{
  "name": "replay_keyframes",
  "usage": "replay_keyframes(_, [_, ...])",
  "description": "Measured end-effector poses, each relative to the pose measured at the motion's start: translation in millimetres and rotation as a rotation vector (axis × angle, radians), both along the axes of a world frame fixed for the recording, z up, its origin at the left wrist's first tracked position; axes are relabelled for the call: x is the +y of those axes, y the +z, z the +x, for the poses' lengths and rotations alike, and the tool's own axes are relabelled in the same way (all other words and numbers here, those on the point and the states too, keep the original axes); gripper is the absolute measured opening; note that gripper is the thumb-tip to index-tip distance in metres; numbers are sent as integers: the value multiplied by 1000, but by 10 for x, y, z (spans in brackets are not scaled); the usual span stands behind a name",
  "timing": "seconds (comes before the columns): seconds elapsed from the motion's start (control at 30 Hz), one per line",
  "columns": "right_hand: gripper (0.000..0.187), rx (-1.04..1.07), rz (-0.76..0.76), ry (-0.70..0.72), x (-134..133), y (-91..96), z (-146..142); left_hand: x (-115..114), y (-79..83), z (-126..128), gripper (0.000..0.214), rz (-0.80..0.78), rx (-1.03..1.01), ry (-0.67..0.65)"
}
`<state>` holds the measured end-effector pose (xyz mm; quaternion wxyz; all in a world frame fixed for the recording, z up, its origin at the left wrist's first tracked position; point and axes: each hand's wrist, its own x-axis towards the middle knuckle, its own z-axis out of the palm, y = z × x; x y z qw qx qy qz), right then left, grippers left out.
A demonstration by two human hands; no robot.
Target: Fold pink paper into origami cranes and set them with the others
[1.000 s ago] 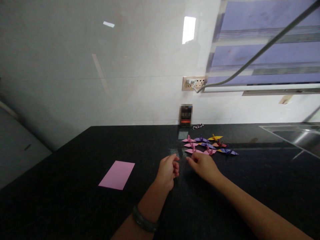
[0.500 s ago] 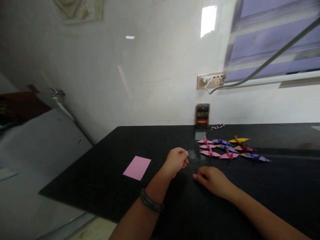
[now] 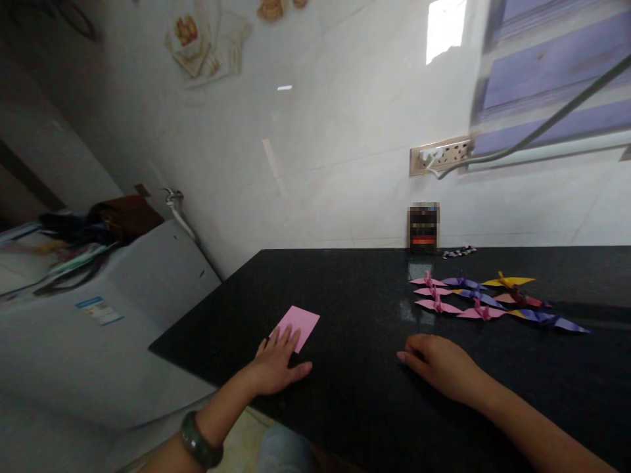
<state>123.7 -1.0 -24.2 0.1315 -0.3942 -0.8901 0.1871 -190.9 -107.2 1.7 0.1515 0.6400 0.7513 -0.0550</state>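
Observation:
My left hand [image 3: 276, 364] lies over the near left part of a square sheet of pink paper [image 3: 303, 322], its fingers spread and resting on it. A dark green bangle [image 3: 200, 443] circles the left wrist. Some way to the right, my right hand [image 3: 438, 364] rests on the black countertop [image 3: 355, 368] in a loose curl, with nothing showing in it. Beyond the right hand stand several folded paper cranes in rows, among them a pink crane [image 3: 438, 303], a yellow crane [image 3: 507, 281] and a purple crane [image 3: 547, 320].
Against the tiled wall stands a small blurred-out box [image 3: 422, 226], with a black-and-white braided strip [image 3: 459, 252] beside it. Above is a socket panel [image 3: 441, 156] with a plugged-in cable. On the left, a pale appliance [image 3: 158, 315] carries a brown bag [image 3: 125, 217].
My left hand has moved left from the middle of the counter, opened and come down on the pink paper. The right hand stays curled in place. The view has turned left.

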Motion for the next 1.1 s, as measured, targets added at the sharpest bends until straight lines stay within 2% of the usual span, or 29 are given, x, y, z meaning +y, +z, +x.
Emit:
replay_keyframes(0.1, [29, -3, -6, 12, -2, -2, 0, -405, -26, 269, 80, -22, -8, -126])
replay_keyframes(0.17, [29, 1, 0, 17, -8, 2, 3, -599, -59, 438, 93, -21, -5, -199])
replay_keyframes(0.2, [29, 2, 4, 17, -13, 7, 6, -668, -97, 504, 103, -17, 14, -210])
replay_keyframes(0.23, [30, -1, 8, 14, -20, 13, 9, -719, -149, 552, 105, 2, 46, -211])
replay_keyframes(0.3, [30, -4, 14, 8, -34, 27, 19, -782, -283, 592, 85, 97, 131, -205])
replay_keyframes(0.37, [29, 7, 7, 9, -45, 38, 33, -813, -414, 564, 66, 220, 202, -259])
replay_keyframes(0.5, [29, 72, -51, -28, -55, 47, 75, -874, -543, 427, 64, 447, 221, -467])
replay_keyframes(0.6, [30, 115, -89, -50, -64, 49, 106, -906, -541, 391, 55, 583, 132, -518])
replay_keyframes(0.63, [30, 140, -108, -52, -68, 48, 112, -894, -527, 412, 52, 631, 75, -536])
replay_keyframes(0.7, [34, 208, -162, -51, -74, 44, 114, -806, -471, 511, 44, 683, -63, -474])
replay_keyframes(0.8, [47, 328, -294, -55, -71, 35, 99, -508, -307, 785, 35, 716, -231, -281])
replay_keyframes(0.83, [53, 359, -337, -60, -66, 35, 96, -378, -238, 895, 34, 738, -272, -253])
replay_keyframes(0.9, [60, 459, -461, -79, -44, 46, 103, -116, -101, 1116, 34, 804, -308, -311])
replay_keyframes(0.97, [58, 679, -693, -117, -7, 65, 129, 111, 5, 1312, 36, 850, -271, -462])
replay_keyframes(1.03, [47, 960, -918, -182, 46, 83, 163, 281, 63, 1458, 37, 862, -204, -575])
replay_keyframes(1.1, [32, 1144, -979, -249, 109, 87, 190, 407, 75, 1544, 37, 846, -172, -660])
